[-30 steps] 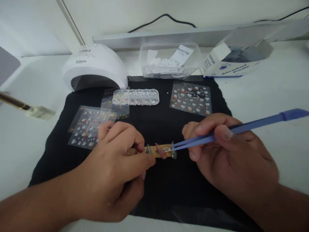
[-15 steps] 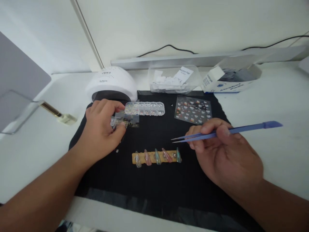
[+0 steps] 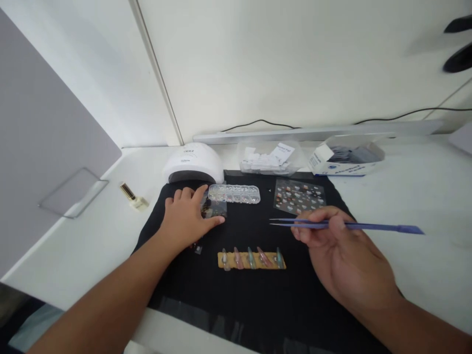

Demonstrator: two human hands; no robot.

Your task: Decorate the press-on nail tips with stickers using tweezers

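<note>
My left hand (image 3: 186, 214) lies with fingers spread at the left of the black mat (image 3: 228, 305), over the edge of a dark sticker sheet (image 3: 214, 209). Its index fingertip is at the left end of a clear compartment case (image 3: 239, 194); whether they touch I cannot tell. My right hand (image 3: 342, 246) is closed around blue tweezers (image 3: 372, 226), whose slightly parted tips point left with nothing visible between them. Between and below the hands, several pink, green and clear nail tips (image 3: 251, 257) stand on a tan strip (image 3: 232, 259). Another sticker sheet (image 3: 295, 196) lies beyond my right hand.
A white lamp (image 3: 195, 162) stands at the back left, with a polish bottle (image 3: 134, 197) left of it. A clear tub of white pads (image 3: 267, 162) and an open alcohol pad box (image 3: 344, 160) are along the back. A wire handle (image 3: 75, 196) is at the far left.
The camera view has shifted, so the tabletop sits lower in the picture. My left hand has opened wider and lies flatter over the sheet. The tweezers are now tilted more level.
</note>
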